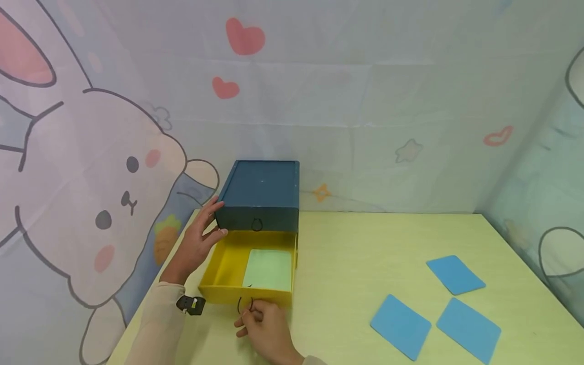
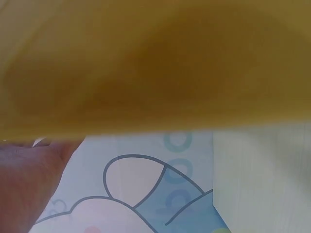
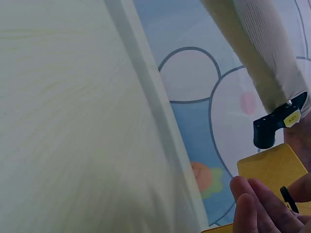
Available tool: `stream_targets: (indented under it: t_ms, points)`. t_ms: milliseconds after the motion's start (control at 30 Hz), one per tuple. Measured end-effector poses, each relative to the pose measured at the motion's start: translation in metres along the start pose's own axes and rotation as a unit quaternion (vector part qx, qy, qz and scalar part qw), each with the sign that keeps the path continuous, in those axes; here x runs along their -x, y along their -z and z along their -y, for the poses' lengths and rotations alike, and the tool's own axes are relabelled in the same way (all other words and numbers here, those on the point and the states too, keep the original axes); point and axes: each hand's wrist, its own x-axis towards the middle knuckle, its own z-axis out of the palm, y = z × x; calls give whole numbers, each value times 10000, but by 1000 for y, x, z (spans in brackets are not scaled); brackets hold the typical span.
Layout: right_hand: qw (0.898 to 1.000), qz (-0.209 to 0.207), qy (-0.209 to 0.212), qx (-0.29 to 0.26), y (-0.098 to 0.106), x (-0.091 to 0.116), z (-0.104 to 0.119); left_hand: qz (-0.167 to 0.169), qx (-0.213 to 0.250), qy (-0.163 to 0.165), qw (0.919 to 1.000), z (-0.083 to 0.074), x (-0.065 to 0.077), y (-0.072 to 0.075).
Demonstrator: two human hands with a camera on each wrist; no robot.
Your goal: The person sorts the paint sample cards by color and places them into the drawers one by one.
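Note:
A dark blue drawer box (image 1: pixel 261 183) stands on the table with its lower yellow drawer (image 1: pixel 220 294) pulled out. My right hand (image 1: pixel 269 330) pinches the black loop pull (image 1: pixel 239 305) on that drawer's front; in the right wrist view thumb and fingers meet around the loop (image 3: pixel 288 199). Fairly straight fingers of my left hand (image 1: pixel 195 247) rest against the left side of the box, the thumb near the drawer's back left edge. A pale green sheet (image 1: pixel 268 269) lies inside the drawer, toward its right side. In the left wrist view, the blurred yellow drawer (image 2: pixel 194 63) covers most of the hand.
Three blue cards (image 1: pixel 400 327) lie on the table (image 1: pixel 347 263) to the right. Above the yellow drawer, the closed dark upper drawer (image 1: pixel 278 219) has its own black loop. A printed cloth backdrop (image 1: pixel 319 101) hangs behind and along both sides of the table.

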Motion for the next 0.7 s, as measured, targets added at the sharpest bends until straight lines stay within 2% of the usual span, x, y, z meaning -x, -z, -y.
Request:
stream_targets:
  t_ms: [133,367,700]
  points:
    - [9997,-105,220,-11,2,-1,5,-14,-7,-31,10000,0,-1,0]
    - [9994,-261,224,-57,5,-3,9,-57,7,-62,10000,-2,-2,-1]
    - [9974,-324,605,216,13,-25,1,-85,-44,-52,9999,0,1,-3]
